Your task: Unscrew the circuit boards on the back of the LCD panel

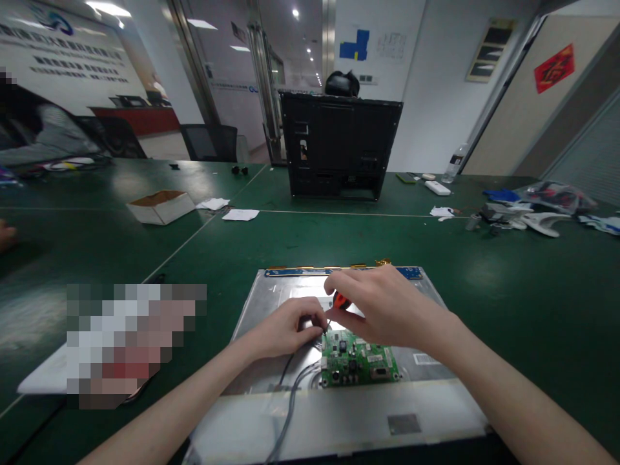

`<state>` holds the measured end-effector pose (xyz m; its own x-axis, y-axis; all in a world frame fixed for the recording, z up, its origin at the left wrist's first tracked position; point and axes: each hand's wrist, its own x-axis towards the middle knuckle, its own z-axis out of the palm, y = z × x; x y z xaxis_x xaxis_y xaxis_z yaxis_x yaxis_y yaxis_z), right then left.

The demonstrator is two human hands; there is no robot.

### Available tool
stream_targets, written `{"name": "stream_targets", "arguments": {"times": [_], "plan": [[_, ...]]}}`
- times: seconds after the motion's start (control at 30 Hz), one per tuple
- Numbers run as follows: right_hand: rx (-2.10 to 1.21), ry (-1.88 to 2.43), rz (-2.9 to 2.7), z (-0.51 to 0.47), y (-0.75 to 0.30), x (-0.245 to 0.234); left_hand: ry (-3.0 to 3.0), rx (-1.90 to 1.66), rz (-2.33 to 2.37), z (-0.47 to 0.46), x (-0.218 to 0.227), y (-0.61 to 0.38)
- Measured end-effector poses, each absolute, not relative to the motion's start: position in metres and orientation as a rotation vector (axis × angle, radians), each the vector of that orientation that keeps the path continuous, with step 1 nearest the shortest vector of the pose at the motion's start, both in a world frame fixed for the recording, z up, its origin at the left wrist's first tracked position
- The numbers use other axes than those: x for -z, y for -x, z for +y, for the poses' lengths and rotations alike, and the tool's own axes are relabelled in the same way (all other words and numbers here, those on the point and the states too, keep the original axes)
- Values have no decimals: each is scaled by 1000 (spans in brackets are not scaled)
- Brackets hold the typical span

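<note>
A display panel [300, 416] with a metal back lies on the green table before me, and a green circuit board [361, 361] rests on it. My right hand [382, 303] is closed around a screwdriver with a red and black handle [341, 301]; its shaft points down at the board's upper left corner. There, the thumb and fingertips of my left hand [295, 326] pinch together beside the screwdriver's tip. Whatever lies between those fingertips is too small to make out. Grey cables [290, 407] run from the board's left side toward me.
A black monitor housing [341, 145] stands upright at the back. An open cardboard box [162, 206] and papers [241, 215] lie left of it. Pixelated matter covers a white sheet [43, 374] at left. Right are a bottle [455, 163] and bagged items [557, 196]. Another person's hand [6, 236] shows far left.
</note>
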<state>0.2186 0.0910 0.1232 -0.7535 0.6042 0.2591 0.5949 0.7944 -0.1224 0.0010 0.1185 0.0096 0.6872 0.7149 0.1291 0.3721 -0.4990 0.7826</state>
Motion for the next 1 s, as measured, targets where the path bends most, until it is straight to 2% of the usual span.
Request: {"name": "stream_targets", "arguments": {"times": [0.4,0.67,1.0], "plan": [[-141,860,-2713,88,-219,-125,-2111,-580,818,116,-14,-3],[-34,930,-2730,91,-219,-123,-2143,-579,842,118,-13,-3],[-183,873,-2729,85,-220,-129,-2118,-582,832,115,-17,-4]]}}
